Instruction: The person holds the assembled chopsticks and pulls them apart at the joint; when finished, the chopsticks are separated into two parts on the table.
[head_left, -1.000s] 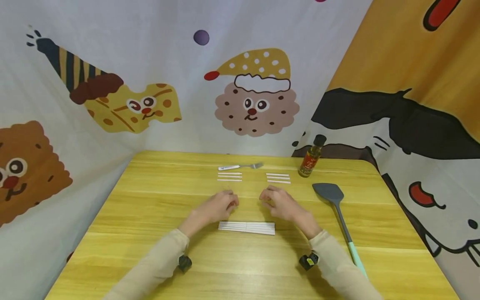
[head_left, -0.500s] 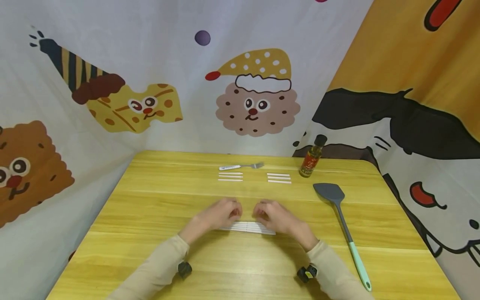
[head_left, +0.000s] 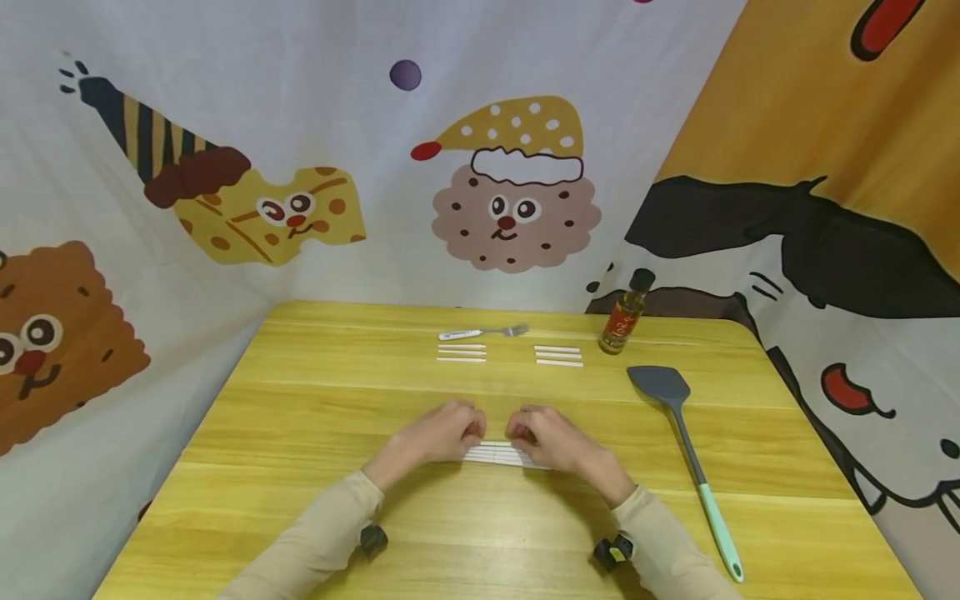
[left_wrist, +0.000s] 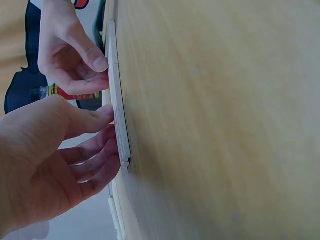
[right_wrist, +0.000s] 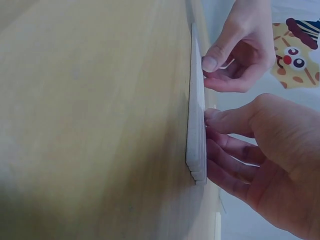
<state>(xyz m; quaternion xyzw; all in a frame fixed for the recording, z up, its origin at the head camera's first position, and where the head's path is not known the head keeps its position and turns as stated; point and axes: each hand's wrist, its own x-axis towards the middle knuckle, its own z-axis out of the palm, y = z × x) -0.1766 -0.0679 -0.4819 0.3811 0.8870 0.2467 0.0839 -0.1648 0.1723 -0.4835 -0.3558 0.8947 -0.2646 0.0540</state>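
Note:
Several slim white sticks [head_left: 497,455] lie side by side on the wooden table [head_left: 337,383], forming a flat band with a seam across its middle. My left hand [head_left: 452,429] is at the band's left half, thumb and fingers bent, tips right at the far sticks. Mirroring it, my right hand [head_left: 551,435] has its bent thumb and fingertips against the right half. In the left wrist view, a small gap shows between the thumb and index finger of my right hand [left_wrist: 75,50]. I cannot tell whether either hand pinches a stick.
Beyond the hands lie two short stacks of spaced white sticks, a left set [head_left: 461,352] and a right set [head_left: 558,356]. Behind them is a fork [head_left: 483,332]. An oil bottle [head_left: 621,321] stands at back right, with a grey spatula [head_left: 678,417] in front of it.
Both hands have come back toward me from just short of the spaced sticks, down onto the band of white sticks. In the last half second they have shifted only slightly.

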